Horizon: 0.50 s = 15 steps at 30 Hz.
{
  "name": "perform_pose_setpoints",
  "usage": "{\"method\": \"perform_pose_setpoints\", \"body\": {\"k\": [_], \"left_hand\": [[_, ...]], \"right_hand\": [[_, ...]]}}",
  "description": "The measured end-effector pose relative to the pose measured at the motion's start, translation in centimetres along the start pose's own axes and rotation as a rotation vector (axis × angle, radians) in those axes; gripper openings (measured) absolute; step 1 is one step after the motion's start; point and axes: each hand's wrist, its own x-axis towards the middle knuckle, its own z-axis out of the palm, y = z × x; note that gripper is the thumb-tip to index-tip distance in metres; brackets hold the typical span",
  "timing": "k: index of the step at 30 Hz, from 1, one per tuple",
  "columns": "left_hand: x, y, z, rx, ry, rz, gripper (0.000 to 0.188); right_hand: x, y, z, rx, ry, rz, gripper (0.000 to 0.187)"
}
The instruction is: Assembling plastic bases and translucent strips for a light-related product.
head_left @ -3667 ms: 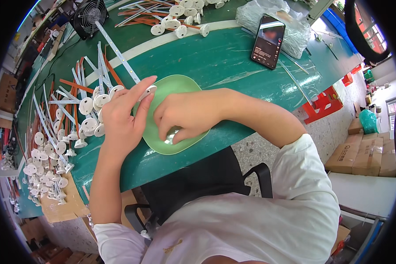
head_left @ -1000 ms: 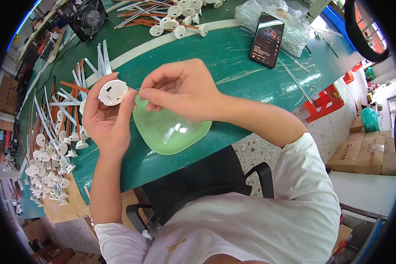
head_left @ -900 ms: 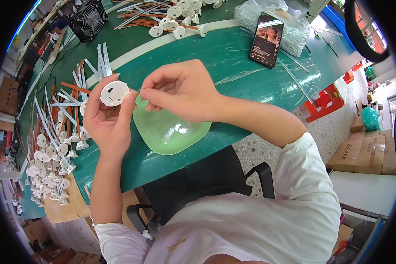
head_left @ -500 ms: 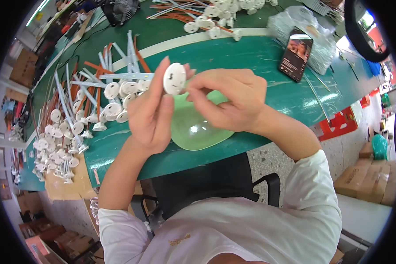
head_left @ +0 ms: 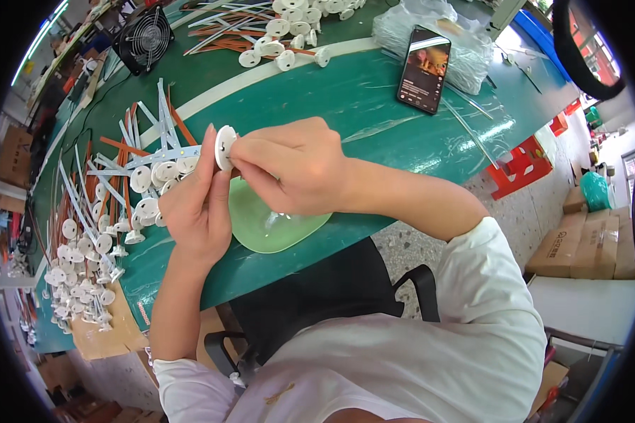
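My left hand [head_left: 194,204] holds a white round plastic disc [head_left: 224,146] upright between its fingertips, above the green table [head_left: 374,106]. My right hand [head_left: 293,169] is closed against the disc's right side, its fingers pinching something small that I cannot make out. Below both hands lies a pale green shallow dish [head_left: 271,225] at the table's near edge, with a few tiny parts in it.
Several white discs on stems with white and orange strips [head_left: 113,211] crowd the table's left side; more lie at the far edge [head_left: 289,28]. A black phone [head_left: 423,69] leans on a plastic bag. A small black fan [head_left: 144,39] stands far left. A black chair [head_left: 317,296] is below.
Both hands rose from the green dish with the white disc. Over the last second the disc turned more edge-on and my right hand stayed pressed to it.
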Motion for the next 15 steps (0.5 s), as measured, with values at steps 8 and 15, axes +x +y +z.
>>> {"method": "perform_pose_setpoints", "body": {"k": [8, 15], "left_hand": [[0.7, -1.0, -0.4, -0.067, -0.121, -0.09, 0.041], [1.3, -1.9, -1.9, 0.03, 0.113, -0.136, 0.035]], "right_hand": [[-1.0, 0.4, 0.8, 0.059, -0.129, 0.119, 0.015], [0.9, 1.0, -0.8, 0.207, -0.035, 0.292, 0.016]]}}
